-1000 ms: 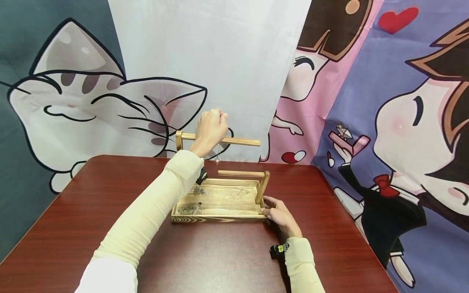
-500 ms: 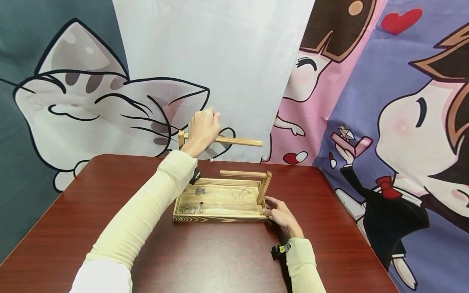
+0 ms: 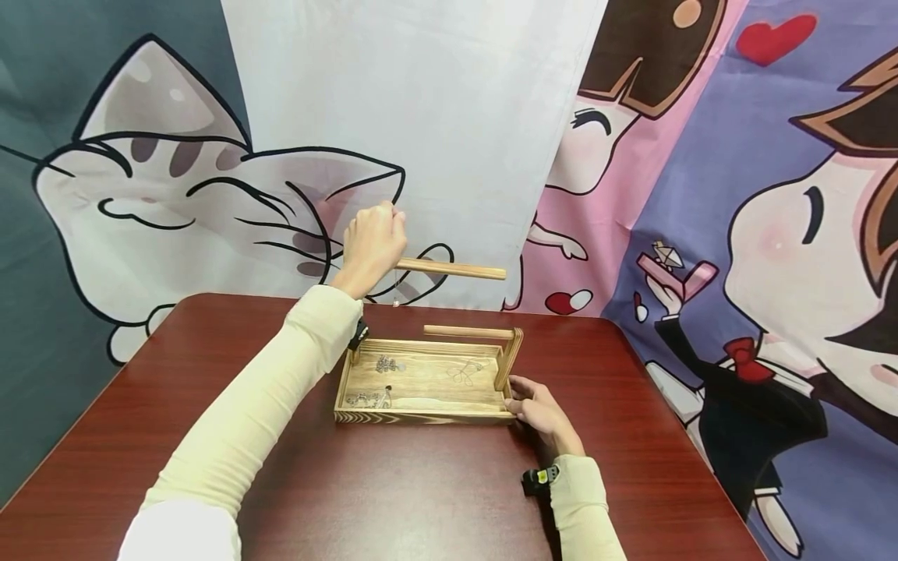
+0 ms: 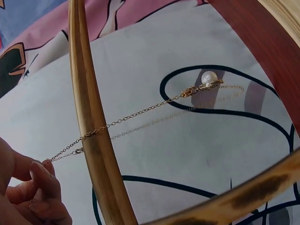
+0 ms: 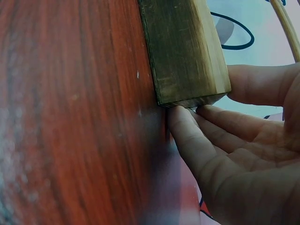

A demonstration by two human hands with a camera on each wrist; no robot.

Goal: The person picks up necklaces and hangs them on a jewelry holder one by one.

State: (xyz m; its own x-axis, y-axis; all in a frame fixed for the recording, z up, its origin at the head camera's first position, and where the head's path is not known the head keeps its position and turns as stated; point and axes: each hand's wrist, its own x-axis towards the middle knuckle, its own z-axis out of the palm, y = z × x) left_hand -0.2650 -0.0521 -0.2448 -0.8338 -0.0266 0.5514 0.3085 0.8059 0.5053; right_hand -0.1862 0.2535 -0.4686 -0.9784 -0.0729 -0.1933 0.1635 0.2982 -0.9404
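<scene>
My left hand (image 3: 372, 241) is raised at the left end of the upper bar (image 3: 456, 269) of a wooden jewelry stand. Its thumb and fingertips pinch a thin gold necklace, whose pearl pendant (image 4: 209, 78) hangs on the far side of the bar in the left wrist view. One strand crosses in front of the bar there and the other passes behind it. At the stand's tray (image 3: 428, 417), my right hand (image 3: 540, 409) grips the right end, thumb on top and fingers at the lower edge. The left post is mostly hidden by the left arm.
A shorter, lower bar (image 3: 466, 333) runs from the right post (image 3: 507, 362). In the tray lie silvery jewelry pieces (image 3: 372, 399) at the left and a thin chain (image 3: 463, 374) at the right. A cartoon-printed cloth (image 3: 435, 93) hangs behind the red-brown table (image 3: 435, 491).
My left hand has moved left along the upper bar with the necklace, and now covers the bar's left end. The right hand keeps its grip on the tray. The head view has shifted slightly.
</scene>
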